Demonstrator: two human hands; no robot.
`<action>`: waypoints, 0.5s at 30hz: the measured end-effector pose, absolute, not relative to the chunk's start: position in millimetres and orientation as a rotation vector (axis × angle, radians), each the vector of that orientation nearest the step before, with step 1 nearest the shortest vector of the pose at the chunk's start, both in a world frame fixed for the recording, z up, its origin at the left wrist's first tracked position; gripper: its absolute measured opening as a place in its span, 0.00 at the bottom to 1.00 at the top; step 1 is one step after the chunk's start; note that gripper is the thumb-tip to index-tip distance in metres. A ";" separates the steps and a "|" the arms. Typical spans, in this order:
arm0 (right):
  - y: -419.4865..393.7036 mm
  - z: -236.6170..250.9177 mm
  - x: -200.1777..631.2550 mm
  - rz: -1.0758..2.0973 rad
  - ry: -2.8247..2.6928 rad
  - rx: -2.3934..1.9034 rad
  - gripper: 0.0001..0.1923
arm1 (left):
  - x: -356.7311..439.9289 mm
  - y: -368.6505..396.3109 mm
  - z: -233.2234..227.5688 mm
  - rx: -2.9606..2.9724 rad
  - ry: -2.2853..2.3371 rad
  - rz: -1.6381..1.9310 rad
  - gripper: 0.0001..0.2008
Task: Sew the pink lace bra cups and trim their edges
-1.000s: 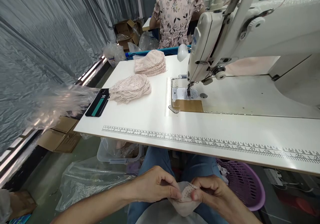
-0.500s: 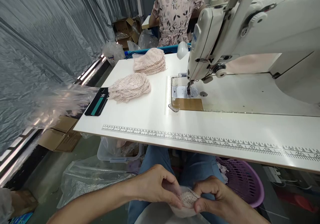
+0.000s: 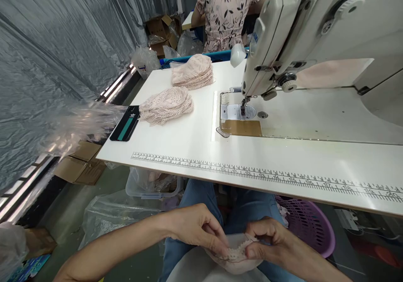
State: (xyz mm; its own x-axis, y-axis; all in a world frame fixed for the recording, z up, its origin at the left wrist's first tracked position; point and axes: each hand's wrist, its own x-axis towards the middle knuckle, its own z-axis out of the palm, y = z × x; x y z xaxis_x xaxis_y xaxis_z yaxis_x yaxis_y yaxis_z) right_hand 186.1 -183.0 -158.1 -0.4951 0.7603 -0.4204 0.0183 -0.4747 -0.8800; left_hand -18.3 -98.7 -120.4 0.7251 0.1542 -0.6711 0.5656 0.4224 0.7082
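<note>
Over my lap, below the table edge, a pale pink lace-edged fabric piece (image 3: 236,256) is stretched between my hands. My left hand (image 3: 201,235) pinches its left side between thumb and fingers. At the right side, my right hand (image 3: 267,240) grips the lace edge, thumb on top. The piece looks cupped, with its lace rim turned up toward me. On the white table, two stacks of similar pieces lie apart: a nearer lace stack (image 3: 166,105) and a farther stack (image 3: 193,72).
A white sewing machine (image 3: 267,51) stands on the right of the table (image 3: 195,141), which has a printed ruler (image 3: 252,173). A black phone (image 3: 125,123) lies at the left edge. Below are a purple basket (image 3: 315,227) and a clear bin (image 3: 153,183). A person (image 3: 228,13) sits beyond.
My hands still hold the fabric piece, which is now opened wider, with more of its lace rim showing. The camera view has shifted slightly, moving the table and machine in the picture.
</note>
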 end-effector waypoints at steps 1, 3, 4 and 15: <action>-183.0 -159.0 187.3 2.033 -1.210 -1.165 0.23 | -19.1 -98.4 -121.0 1.113 0.737 -0.299 0.20; -182.8 -160.6 189.5 2.057 -1.204 -1.133 0.24 | -19.9 -98.6 -122.8 1.110 0.727 -0.291 0.22; -182.8 -161.4 190.5 2.066 -1.205 -1.124 0.24 | -19.9 -98.9 -123.8 1.119 0.728 -0.283 0.22; -182.5 -160.1 192.5 2.064 -1.183 -1.113 0.24 | -16.4 -97.6 -122.1 1.173 0.648 -0.294 0.28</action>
State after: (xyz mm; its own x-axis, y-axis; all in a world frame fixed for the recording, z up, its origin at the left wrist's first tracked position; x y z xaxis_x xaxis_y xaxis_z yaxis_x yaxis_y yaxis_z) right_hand 192.5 -182.5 -160.1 -0.5346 0.7438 -0.4013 -0.0297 -0.4911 -0.8706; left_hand -16.4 -97.6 -122.1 0.7840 0.1145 -0.6101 0.5342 0.3763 0.7570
